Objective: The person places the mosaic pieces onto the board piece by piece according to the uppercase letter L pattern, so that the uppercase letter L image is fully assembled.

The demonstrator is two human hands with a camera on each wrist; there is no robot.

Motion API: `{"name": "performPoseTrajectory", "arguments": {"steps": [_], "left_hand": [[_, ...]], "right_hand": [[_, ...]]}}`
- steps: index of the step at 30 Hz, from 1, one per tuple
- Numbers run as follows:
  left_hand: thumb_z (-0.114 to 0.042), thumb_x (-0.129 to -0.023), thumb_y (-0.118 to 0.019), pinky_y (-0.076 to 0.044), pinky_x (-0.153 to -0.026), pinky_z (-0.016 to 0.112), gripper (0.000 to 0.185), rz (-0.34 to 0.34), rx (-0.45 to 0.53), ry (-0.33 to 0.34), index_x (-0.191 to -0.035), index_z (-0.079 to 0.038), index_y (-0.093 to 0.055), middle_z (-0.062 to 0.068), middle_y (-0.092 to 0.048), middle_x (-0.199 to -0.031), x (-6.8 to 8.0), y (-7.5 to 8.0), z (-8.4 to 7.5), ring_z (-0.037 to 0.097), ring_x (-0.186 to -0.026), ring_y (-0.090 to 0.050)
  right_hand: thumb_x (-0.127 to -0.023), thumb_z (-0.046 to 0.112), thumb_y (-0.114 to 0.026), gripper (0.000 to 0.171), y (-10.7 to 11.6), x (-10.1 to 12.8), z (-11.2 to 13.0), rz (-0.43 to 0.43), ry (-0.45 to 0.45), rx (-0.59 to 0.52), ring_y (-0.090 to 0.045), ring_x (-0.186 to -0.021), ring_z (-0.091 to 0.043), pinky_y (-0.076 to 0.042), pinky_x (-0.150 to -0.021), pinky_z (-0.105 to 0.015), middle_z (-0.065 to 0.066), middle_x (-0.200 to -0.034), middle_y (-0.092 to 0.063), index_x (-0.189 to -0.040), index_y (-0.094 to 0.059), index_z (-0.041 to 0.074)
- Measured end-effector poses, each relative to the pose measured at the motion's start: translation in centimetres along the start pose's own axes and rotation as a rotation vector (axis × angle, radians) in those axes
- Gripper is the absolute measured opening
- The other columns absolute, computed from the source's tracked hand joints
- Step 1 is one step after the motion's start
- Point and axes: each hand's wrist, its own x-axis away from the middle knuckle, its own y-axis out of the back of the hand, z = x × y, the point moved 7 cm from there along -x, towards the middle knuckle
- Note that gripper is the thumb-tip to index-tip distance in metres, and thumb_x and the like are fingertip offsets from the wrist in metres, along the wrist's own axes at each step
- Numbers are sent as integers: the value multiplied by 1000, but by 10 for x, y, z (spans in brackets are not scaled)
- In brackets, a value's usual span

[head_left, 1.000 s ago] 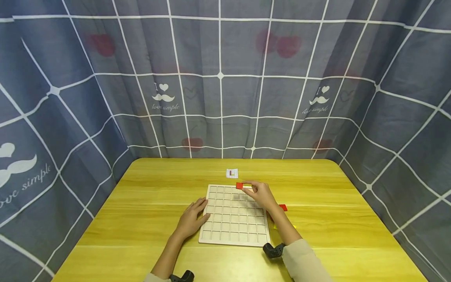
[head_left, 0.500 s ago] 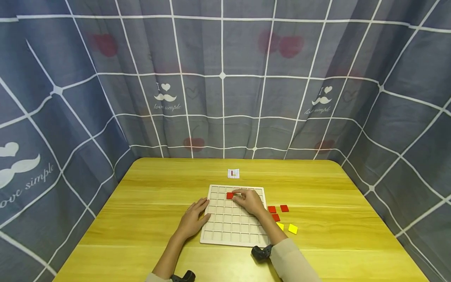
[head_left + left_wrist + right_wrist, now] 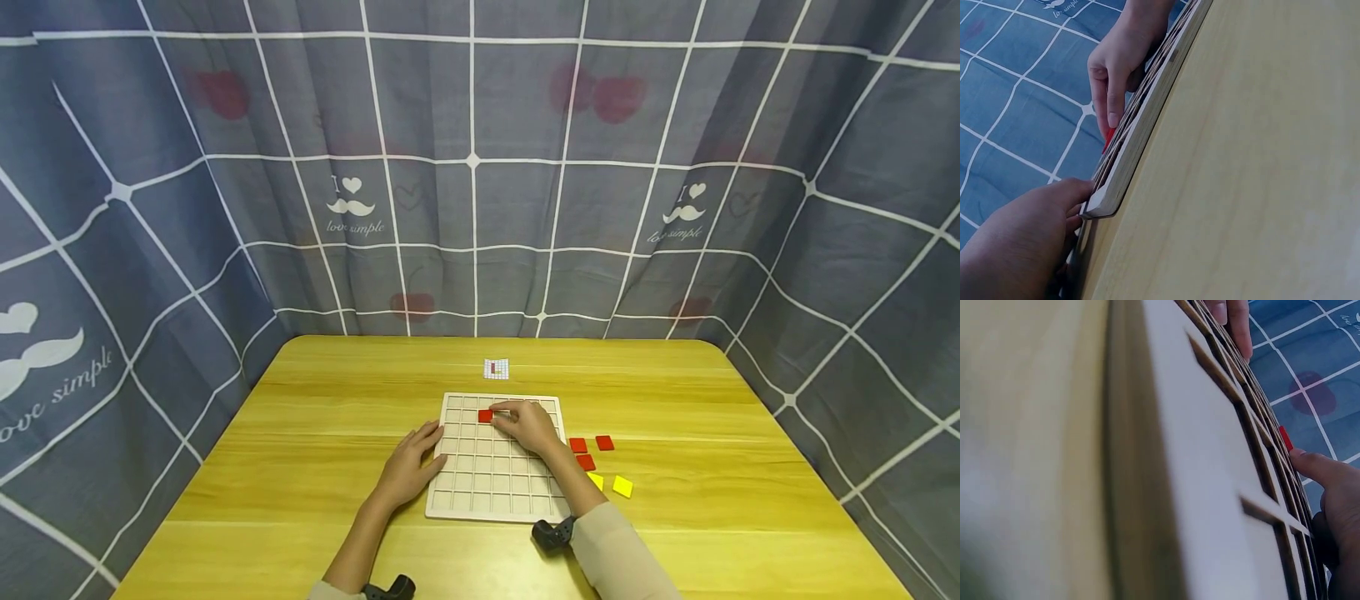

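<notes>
red tile (image 3: 486, 415): sits in a cell of the grid board (image 3: 480, 492), second row from the far edge, about 12 o'clock of board centre. Its edge also shows in the left wrist view (image 3: 1109, 139) and the right wrist view (image 3: 1285, 438).
right hand (image 3: 529, 425): fingers stretched out fairly flat, tips on or right at the tile's 3 o'clock edge; nothing curled round it. Looks like a press or nudge, not a pinch.
left hand (image 3: 411, 467): lies relaxed on the board's 9 o'clock edge, fingertips over the rim, steadying it.
handling, tile: thin, rigid, light, probably smooth plastic or painted wood. Flush in a cell it offers little to pinch; best taken by opposite edges with thumb and forefinger, or tipped up from one edge first.
handling, board: flat, stiff, light; likely slides on the bench (image 3: 315, 417) unless held down.
spares: red tiles (image 3: 586, 452) and yellow tiles (image 3: 622, 486) loose on the bench at 3 o'clock of the board.
card: small pattern card (image 3: 496, 368) at 12 o'clock, apart from the board.
</notes>
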Motion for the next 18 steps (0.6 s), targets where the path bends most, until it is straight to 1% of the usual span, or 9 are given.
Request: {"name": "performPoseTrajectory", "arguments": {"steps": [7,11,14,18], "left_hand": [[-25,-89,-60,-22,-108,49,51,-16,3,-22,-132,0,-49,11,-41,-141,1,1,-3,34,-129,-35],[-25,-89,-61,-23,-108,49,50,-25,-5,-26,-132,0,-49,10,-41,-141,1,1,-3,34,-129,-35],[-25,-89,-61,-24,-107,50,50,-29,-5,-22,-132,-1,-50,9,-42,-140,1,0,-2,34,-128,-35],[-26,-89,-61,-24,-107,50,50,-28,2,-10,-132,-2,-50,9,-42,-140,2,0,-2,34,-128,-35]], "right_hand": [[-84,30,-68,25,-1,-2,-3,9,-15,4,-17,-39,-3,-18,-37,-19,11,-43,-30,-107,-70,20],[-84,31,-68,26,-2,-3,-4,20,-11,-7,-17,-39,-3,-19,-38,-18,11,-43,-29,-108,-70,19],[-85,30,-67,29,0,-1,-3,28,-5,-28,-16,-40,-4,-19,-39,-19,11,-42,-31,-110,-69,16],[-85,27,-67,29,7,6,-2,21,-36,-86,-18,-40,-4,-22,-39,-19,9,-44,-32,-111,-69,14]]}}
